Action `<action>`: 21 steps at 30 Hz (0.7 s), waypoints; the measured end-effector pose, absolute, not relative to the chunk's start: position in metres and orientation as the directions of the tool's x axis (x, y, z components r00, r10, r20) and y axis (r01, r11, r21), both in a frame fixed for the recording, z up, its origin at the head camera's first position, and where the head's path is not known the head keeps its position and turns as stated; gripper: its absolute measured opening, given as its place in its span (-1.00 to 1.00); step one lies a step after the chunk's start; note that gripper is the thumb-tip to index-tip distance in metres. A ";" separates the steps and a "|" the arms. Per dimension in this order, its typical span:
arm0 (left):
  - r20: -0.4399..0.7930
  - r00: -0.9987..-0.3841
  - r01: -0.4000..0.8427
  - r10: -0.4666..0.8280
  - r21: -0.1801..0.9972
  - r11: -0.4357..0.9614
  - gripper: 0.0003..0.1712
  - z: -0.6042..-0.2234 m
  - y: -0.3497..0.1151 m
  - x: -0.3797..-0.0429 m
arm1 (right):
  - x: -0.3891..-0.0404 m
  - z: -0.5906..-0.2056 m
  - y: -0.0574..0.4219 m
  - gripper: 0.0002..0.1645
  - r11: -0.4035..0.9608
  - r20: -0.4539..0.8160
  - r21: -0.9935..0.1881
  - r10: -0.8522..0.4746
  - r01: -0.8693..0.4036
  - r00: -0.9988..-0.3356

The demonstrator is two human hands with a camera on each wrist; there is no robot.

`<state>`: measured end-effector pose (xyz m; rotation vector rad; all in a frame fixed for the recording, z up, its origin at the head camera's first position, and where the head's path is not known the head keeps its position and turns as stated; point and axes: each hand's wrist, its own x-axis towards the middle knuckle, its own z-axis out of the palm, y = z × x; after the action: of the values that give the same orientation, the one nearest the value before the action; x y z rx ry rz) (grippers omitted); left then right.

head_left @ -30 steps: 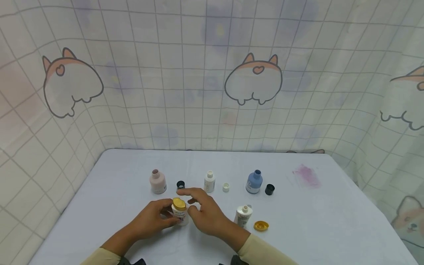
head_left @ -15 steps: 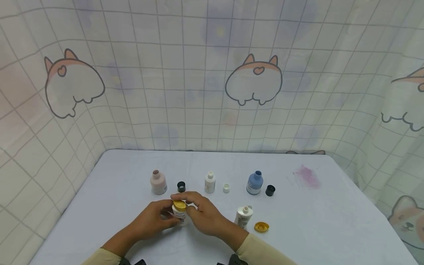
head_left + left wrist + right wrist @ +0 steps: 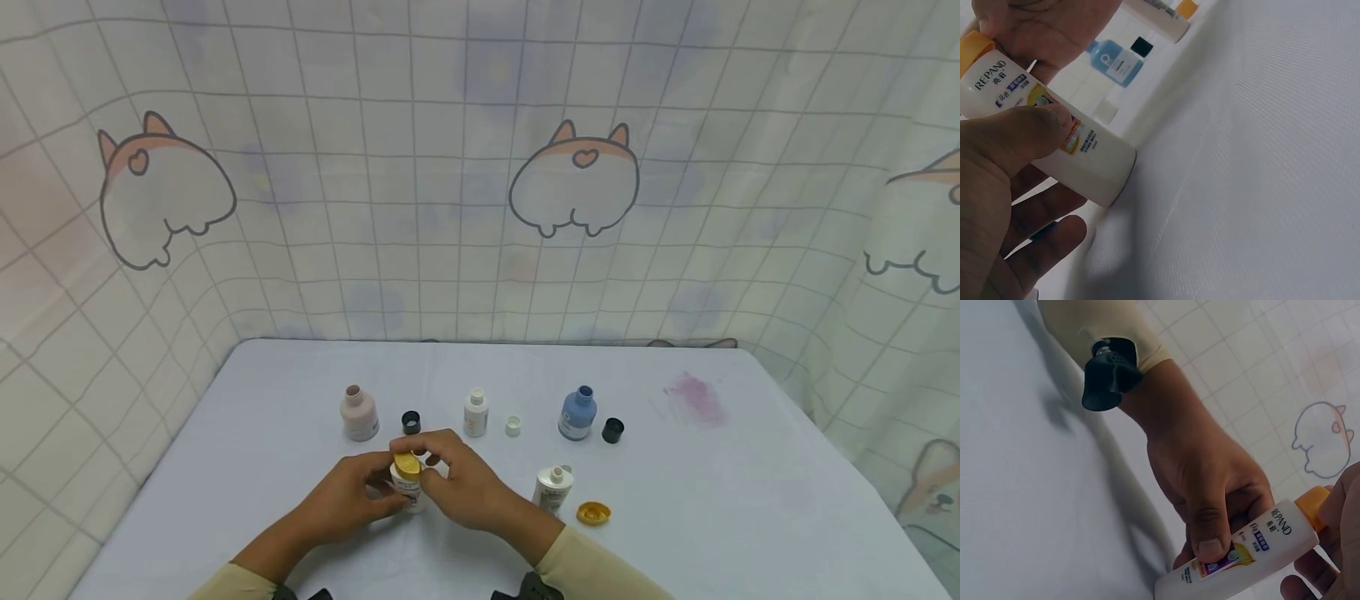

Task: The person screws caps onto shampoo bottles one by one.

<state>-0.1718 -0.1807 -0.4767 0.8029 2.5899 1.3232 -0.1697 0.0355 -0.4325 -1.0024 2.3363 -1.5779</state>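
My left hand grips a white bottle with REPAND printed on it, its thumb across the colourful label. The bottle stands upright, its base at the white table. On its top sits a yellow cap, which the thumb and index finger of my right hand pinch from the side and from behind. In the right wrist view the cap is partly covered by the right fingers. Close to my right forearm stands an uncapped white bottle, with an upturned yellow cap beside it.
Farther back stand uncapped bottles: a pink one, a small white one and a blue one. Loose caps lie to their right: black, white and black. A pink stain marks the table.
My right index finger has come down from above onto the yellow cap, and the cap has turned slightly. The left hand keeps its hold on the bottle.
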 end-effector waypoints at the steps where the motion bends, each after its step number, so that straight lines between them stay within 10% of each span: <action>1: 0.130 -0.850 0.404 0.510 0.782 0.474 -0.51 -0.477 -0.181 -0.172 | -0.170 -0.432 0.036 -0.44 0.226 0.234 -0.868 -0.598 -0.441 -0.767; 21: 0.110 -0.865 0.386 0.489 0.768 0.510 -0.57 -0.476 -0.179 -0.173 | -0.171 -0.436 0.039 -0.48 0.280 0.219 -0.857 -0.562 -0.433 -0.798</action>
<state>-0.1734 -0.1791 -0.4763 0.7638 2.6233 1.2879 -0.1711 0.0394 -0.4365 -0.9417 2.4099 -1.5490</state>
